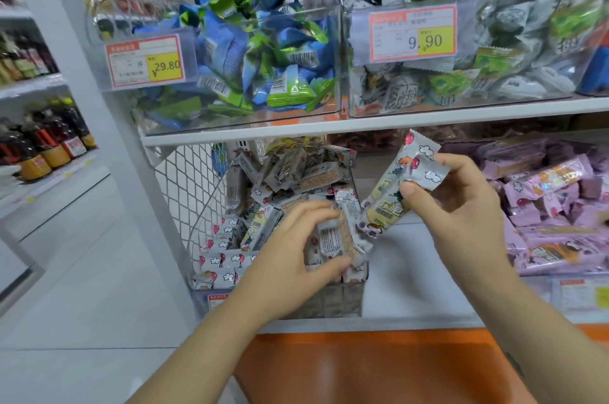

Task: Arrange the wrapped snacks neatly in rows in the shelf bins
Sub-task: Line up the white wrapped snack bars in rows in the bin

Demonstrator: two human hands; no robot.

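Note:
A clear bin (329,301) on the lower shelf holds several white wrapped snacks (283,172) printed with clouds and red balloons, heaped at the back and standing in a row (219,260) at the front left. My left hand (296,255) grips a small bundle of these snacks (336,235) over the bin's right side. My right hand (461,202) pinches a long white and yellow snack (395,186), tilted, just right of the bin above a bare stretch of shelf.
A bin of pink wrapped snacks (553,205) sits at the right. On the upper shelf stand bins of blue and green packets (250,57) and grey and green packets (461,47). Wire mesh (188,182) bounds the left. An orange ledge (362,367) lies below. Bottles (43,146) are far left.

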